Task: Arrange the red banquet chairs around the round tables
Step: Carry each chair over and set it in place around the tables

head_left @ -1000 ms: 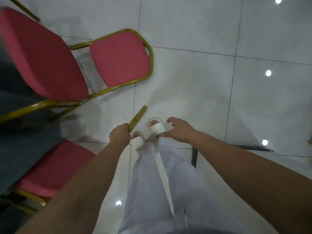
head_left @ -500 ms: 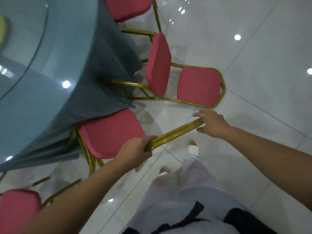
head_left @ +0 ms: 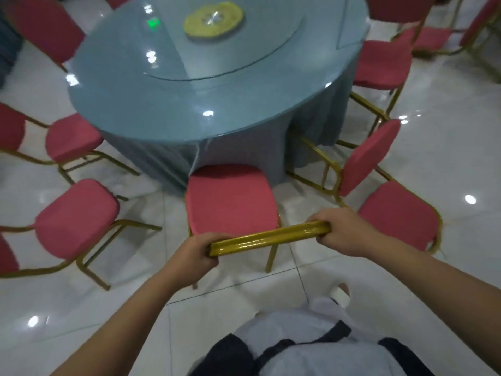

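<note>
1. foot, white shoe, below the right hand; mostly hidden by the person's pale clothing.
2. left hand: fingers curled round the left end of the top rail, thumb on top.
3. right hand: fingers wrapped over the rail's right end; fingertips hidden behind it.
4. top rail, gold: long axis ran hand to hand, right end a little farther away. the backrest below it could not be seen.
5. held chair: red seat just beyond both hands, front edge pointing at the round table, touching or under the hanging blue tablecloth; which, i could not tell. front legs hidden.
6. tipped chair, beyond the right hand: seat tilted steeply, back pad low beside that hand.
7. two chairs, out from the left hand; backs cut off by the frame edge.
8. table top, farthest: glass turntable with a yellow disc; blurred. more red chairs ringed it, partly cut off.
</note>
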A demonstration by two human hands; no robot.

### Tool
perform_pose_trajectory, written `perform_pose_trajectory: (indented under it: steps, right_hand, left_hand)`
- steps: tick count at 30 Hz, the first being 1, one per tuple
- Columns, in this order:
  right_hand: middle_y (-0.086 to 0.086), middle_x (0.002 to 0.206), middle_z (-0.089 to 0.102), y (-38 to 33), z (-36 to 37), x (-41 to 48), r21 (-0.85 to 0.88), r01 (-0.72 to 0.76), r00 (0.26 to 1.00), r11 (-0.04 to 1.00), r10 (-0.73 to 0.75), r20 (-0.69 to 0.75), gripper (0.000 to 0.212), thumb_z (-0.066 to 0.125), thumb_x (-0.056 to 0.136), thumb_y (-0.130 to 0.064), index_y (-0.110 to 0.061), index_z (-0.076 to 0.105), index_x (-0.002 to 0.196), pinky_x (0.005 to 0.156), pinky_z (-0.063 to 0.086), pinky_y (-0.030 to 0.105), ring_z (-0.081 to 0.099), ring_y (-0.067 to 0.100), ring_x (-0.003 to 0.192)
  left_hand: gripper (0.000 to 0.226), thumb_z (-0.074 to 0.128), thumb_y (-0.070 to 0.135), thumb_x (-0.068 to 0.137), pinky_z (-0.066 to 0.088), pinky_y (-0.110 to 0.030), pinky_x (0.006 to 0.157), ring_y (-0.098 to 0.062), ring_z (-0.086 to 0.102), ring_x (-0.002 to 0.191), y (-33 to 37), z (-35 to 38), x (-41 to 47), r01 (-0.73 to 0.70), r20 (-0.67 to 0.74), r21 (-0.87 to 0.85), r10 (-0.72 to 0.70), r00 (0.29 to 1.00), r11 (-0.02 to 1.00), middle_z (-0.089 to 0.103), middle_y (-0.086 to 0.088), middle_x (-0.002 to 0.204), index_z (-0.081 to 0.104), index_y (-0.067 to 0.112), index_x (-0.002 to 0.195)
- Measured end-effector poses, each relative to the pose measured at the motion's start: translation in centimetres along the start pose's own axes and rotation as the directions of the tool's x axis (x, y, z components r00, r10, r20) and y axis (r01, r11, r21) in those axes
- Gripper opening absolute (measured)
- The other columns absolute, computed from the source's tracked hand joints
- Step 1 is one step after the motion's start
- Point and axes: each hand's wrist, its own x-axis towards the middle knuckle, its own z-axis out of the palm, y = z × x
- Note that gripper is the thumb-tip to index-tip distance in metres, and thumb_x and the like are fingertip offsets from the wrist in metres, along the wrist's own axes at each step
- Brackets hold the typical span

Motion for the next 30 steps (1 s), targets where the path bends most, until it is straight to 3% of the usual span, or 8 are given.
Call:
perform_pose_trajectory:
  steps: [6, 9, 12, 16, 20, 23, 25, 30]
  right_hand:
    - [-0.008, 0.077, 0.061, -11.6, 8.3, 2.5, -0.084, 0.144, 0.988, 0.986, -0.139, 0.061, 0.008, 0.061, 0.086, -0.035, -0.028, 0.062, 0.087, 0.068, 0.053, 0.037, 0.057, 0.01, 0.073]
    - [-0.009, 0.08, 0.062, -17.0, 12.6, 4.2, -0.078, 0.21, 0.975, 0.975, -0.203, 0.091, 0.009, 0.062, 0.089, -0.037, -0.028, 0.065, 0.091, 0.067, 0.05, 0.032, 0.057, 0.013, 0.075]
    - [-0.004, 0.079, 0.061, -21.4, 15.6, 5.6, -0.159, 0.259, 0.962, 0.953, -0.241, 0.125, 0.011, 0.063, 0.086, -0.034, -0.024, 0.063, 0.083, 0.069, 0.051, 0.038, 0.057, 0.019, 0.074]
    - [-0.006, 0.079, 0.061, -22.3, 17.1, 5.2, -0.172, 0.281, 0.957, 0.944, -0.262, 0.127, 0.014, 0.062, 0.087, -0.037, -0.023, 0.064, 0.087, 0.059, 0.042, 0.03, 0.057, 0.016, 0.073]
    - [-0.021, 0.094, 0.061, -20.3, 16.5, 4.5, 0.045, 0.229, 0.956, 0.973, -0.233, 0.176, 0.027, 0.064, 0.086, -0.047, -0.039, 0.063, 0.112, 0.07, 0.044, 0.018, 0.057, 0.0, 0.085]
    - [-0.028, 0.115, 0.053, -17.4, 15.1, 3.2, 0.119, 0.144, 0.984, 0.982, -0.155, 0.09, 0.049, 0.063, 0.085, -0.054, -0.043, 0.053, 0.132, 0.083, 0.041, 0.019, 0.052, -0.003, 0.104]
    - [-0.027, 0.122, 0.05, -14.4, 13.1, 1.9, 0.16, 0.074, 0.997, 0.984, -0.079, 0.023, 0.05, 0.063, 0.086, -0.054, -0.042, 0.052, 0.134, 0.089, 0.038, 0.021, 0.047, -0.003, 0.111]
    - [-0.015, 0.134, 0.053, -3.2, 6.6, -2.8, 0.308, -0.129, 0.98, 0.942, 0.168, -0.102, 0.044, 0.065, 0.089, -0.046, -0.036, 0.056, 0.131, 0.093, 0.04, 0.024, 0.048, 0.004, 0.122]
  left_hand:
    - [0.049, 0.075, 0.013, 0.076, 0.051, -0.034, 0.086, -0.013, 0.06, 0.101, -9.9, -2.5, -7.1, 0.254, -0.269, -0.014, -0.248, 0.931, 0.967, 0.065, 0.01, 0.11, 0.064, 0.031, 0.121]
    - [0.045, 0.083, 0.029, 0.073, 0.052, -0.043, 0.084, -0.023, 0.06, 0.099, -15.1, -3.4, -9.9, 0.497, -0.42, 0.033, -0.439, 0.794, 0.867, 0.064, 0.001, 0.11, 0.064, 0.028, 0.114]
    - [0.055, 0.086, 0.024, 0.071, 0.052, -0.047, 0.087, -0.029, 0.059, 0.102, -19.1, -4.8, -12.2, 0.525, -0.418, -0.096, -0.513, 0.75, 0.846, 0.062, -0.008, 0.112, 0.06, 0.023, 0.12]
    - [0.079, 0.088, 0.034, 0.067, 0.048, -0.045, 0.097, -0.03, 0.053, 0.116, -20.2, -6.8, -13.3, 0.597, -0.26, -0.008, -0.578, 0.774, 0.803, 0.057, -0.008, 0.129, 0.05, 0.028, 0.136]
    - [0.11, 0.076, 0.075, 0.052, 0.028, -0.055, 0.113, -0.028, 0.032, 0.138, -16.2, -7.1, -12.8, 0.471, -0.05, 0.089, -0.468, 0.882, 0.878, 0.037, 0.004, 0.151, 0.027, 0.046, 0.146]
    - [0.111, 0.057, 0.095, 0.044, 0.025, -0.051, 0.115, -0.022, 0.028, 0.14, -10.1, -6.1, -10.4, 0.271, 0.008, 0.084, -0.273, 0.962, 0.959, 0.033, 0.01, 0.152, 0.023, 0.056, 0.142]
    - [0.101, 0.055, 0.092, 0.053, 0.026, -0.05, 0.115, -0.019, 0.029, 0.14, -5.2, -4.5, -7.5, 0.147, 0.028, 0.076, -0.149, 0.988, 0.986, 0.034, 0.012, 0.152, 0.026, 0.053, 0.142]
    - [0.064, 0.063, 0.053, 0.086, 0.029, -0.041, 0.114, -0.014, 0.033, 0.137, 6.1, 2.4, 0.6, -0.077, 0.122, 0.041, 0.072, 0.99, 0.996, 0.038, 0.012, 0.15, 0.036, 0.043, 0.143]
